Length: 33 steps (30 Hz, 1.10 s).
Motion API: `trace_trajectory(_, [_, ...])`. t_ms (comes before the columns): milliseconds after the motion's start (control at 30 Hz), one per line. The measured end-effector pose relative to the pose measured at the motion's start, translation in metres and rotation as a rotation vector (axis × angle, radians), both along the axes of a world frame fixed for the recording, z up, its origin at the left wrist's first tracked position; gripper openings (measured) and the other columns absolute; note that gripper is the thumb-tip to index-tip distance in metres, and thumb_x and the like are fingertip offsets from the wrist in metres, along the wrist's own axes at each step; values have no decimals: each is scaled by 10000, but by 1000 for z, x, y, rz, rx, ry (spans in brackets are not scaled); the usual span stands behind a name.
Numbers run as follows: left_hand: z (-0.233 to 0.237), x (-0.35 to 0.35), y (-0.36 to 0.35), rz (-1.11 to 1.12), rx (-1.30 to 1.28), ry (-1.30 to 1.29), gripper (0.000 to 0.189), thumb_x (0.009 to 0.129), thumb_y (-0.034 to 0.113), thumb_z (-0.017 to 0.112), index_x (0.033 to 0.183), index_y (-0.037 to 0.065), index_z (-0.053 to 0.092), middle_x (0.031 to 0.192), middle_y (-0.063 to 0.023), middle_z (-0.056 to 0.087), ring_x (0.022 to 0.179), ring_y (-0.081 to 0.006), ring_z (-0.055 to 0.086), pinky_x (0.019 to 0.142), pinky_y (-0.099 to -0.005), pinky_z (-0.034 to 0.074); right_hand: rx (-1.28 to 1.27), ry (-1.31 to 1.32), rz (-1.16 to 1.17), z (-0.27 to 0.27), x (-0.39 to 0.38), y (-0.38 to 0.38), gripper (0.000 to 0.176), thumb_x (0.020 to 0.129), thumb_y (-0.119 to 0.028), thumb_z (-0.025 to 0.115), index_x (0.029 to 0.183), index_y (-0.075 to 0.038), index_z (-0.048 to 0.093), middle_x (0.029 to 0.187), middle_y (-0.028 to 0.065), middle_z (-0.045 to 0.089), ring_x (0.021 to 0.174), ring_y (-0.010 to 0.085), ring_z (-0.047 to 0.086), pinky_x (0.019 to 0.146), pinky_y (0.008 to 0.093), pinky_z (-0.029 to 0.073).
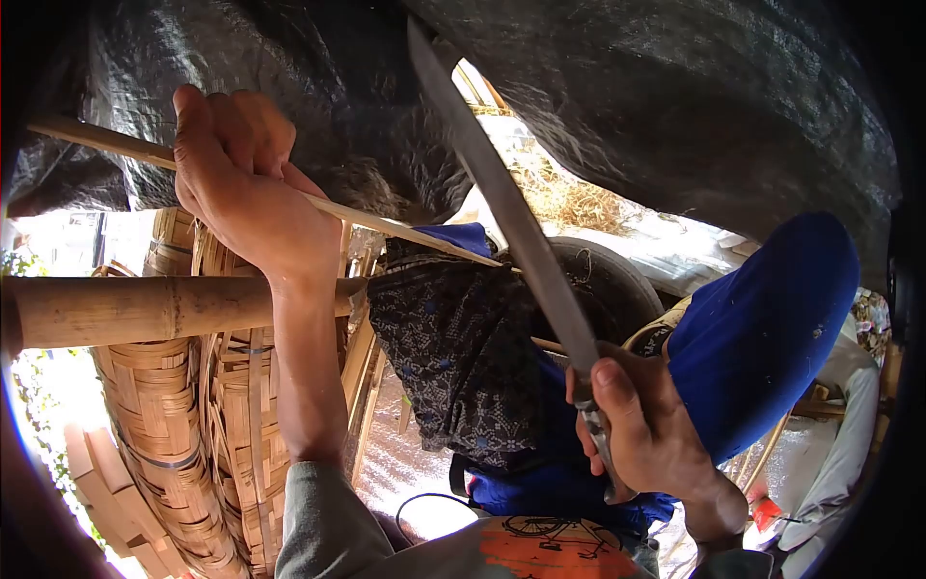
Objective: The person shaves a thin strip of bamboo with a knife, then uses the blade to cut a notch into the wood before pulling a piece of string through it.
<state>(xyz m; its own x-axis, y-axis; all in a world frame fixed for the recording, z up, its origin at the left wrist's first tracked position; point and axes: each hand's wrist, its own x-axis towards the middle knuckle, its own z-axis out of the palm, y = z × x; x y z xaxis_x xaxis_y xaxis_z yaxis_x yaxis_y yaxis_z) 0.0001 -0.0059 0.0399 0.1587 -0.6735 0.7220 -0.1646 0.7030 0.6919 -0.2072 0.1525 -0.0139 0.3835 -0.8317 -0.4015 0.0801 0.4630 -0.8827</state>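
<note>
Beneath the dark tarp (694, 106), the blue-clad leg (772, 299) and patterned cloth (453, 338) are risking a cut, should the long knife (513, 212) in the right hand's (651, 429) closed grip slip past the adjacent slim strip (386, 225) the left hand (236, 188) is clasping tightly.

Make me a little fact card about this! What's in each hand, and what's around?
Left hand: closed around a long, thin, pale wooden strip
Right hand: gripping a knife with a long grey metal blade
Lap: dark patterned cloth
Legs: blue trousers
Left side: thick brown bamboo pole crossing tall tan wickerwork
Top: shiny black sheet
</note>
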Motion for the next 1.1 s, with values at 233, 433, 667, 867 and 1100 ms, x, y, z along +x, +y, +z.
trace_trajectory(233, [-1, -13, -7, -6, -67, -85, 442, 941, 188, 337, 525, 118, 207, 476, 17, 186, 430, -84, 157, 428, -279, 130, 286, -20, 214, -29, 3, -7, 461, 951, -436, 319, 823, -23, 478, 473, 11, 426, 366, 80, 469, 339, 232, 396])
trace_trajectory(433, [-3, -13, -9, 9, -92, 21, 427, 929, 149, 360, 526, 103, 225, 483, 19, 195, 443, -79, 173, 437, -266, 140, 117, -42, 91, 13, -20, -13, 511, 942, -478, 299, 833, -15, 486, 489, 32, 458, 382, 91, 482, 350, 229, 406])
trace_trajectory(667, [-7, -18, -11, 36, -148, -106, 388, 937, 114, 359, 562, 33, 304, 510, 19, 218, 462, -80, 190, 444, -247, 165, 328, -127, 161, -33, -8, -2, 524, 946, -476, 273, 842, -3, 474, 495, 58, 477, 362, 113, 473, 341, 240, 395])
trace_trajectory(867, [-4, -19, -9, -9, -100, 1, 394, 933, 122, 350, 547, 65, 289, 530, 17, 247, 471, -75, 197, 453, -244, 173, 196, -195, -83, -13, -3, 6, 570, 935, -515, 255, 813, -4, 477, 474, 56, 472, 338, 106, 451, 337, 243, 389])
trace_trajectory(1100, [-4, -4, 2, -9, 23, -15, 415, 930, 172, 341, 535, 112, 228, 494, 14, 205, 445, -86, 179, 434, -257, 173, 385, -151, 36, -43, 13, 26, 347, 947, -336, 419, 878, -6, 499, 523, 49, 500, 370, 117, 466, 371, 253, 387])
